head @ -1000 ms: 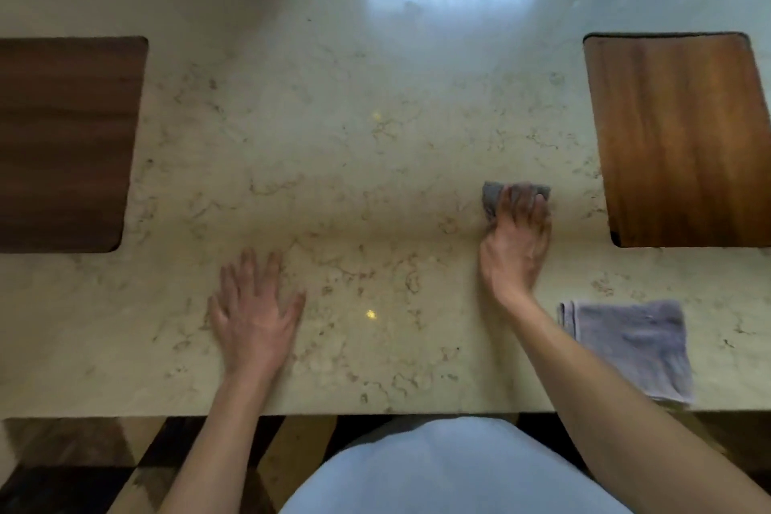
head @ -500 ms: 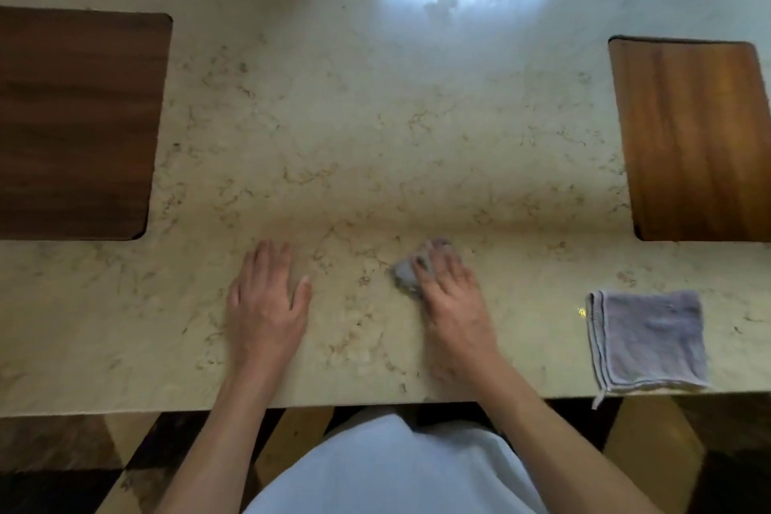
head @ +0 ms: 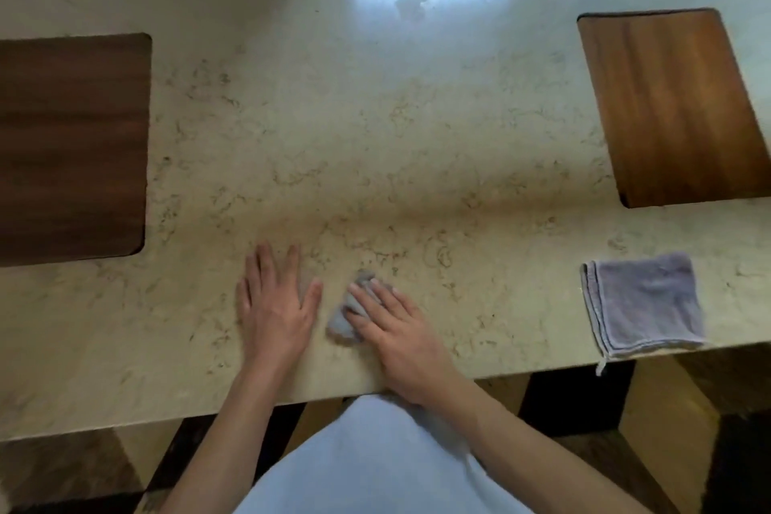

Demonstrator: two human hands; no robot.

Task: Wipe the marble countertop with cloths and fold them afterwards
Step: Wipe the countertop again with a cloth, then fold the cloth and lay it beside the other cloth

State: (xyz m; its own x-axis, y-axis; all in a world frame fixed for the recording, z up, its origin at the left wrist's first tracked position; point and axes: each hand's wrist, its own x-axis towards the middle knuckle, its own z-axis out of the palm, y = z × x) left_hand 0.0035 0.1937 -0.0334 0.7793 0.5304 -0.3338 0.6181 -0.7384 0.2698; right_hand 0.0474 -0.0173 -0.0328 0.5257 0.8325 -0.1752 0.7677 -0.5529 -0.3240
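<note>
A cream marble countertop (head: 375,146) with brown veins fills the head view. My right hand (head: 396,336) presses a small bunched grey cloth (head: 344,323) flat against the marble near the front edge; most of the cloth is hidden under my fingers. Just left of it, my left hand (head: 273,307) lies palm down on the bare marble with its fingers spread, its thumb close to the cloth. A second grey cloth (head: 644,303) lies folded in a square at the front right edge, apart from both hands.
A dark wooden board (head: 71,146) is set into the counter at the left, and a lighter wooden board (head: 676,104) at the right. A smudge (head: 413,4) shows in the bright reflection at the back. The counter's front edge runs just below my hands.
My right hand has slid the bunched cloth from beside the right board leftward and toward me, ending beside my left hand. My left hand has stayed flat on the marble.
</note>
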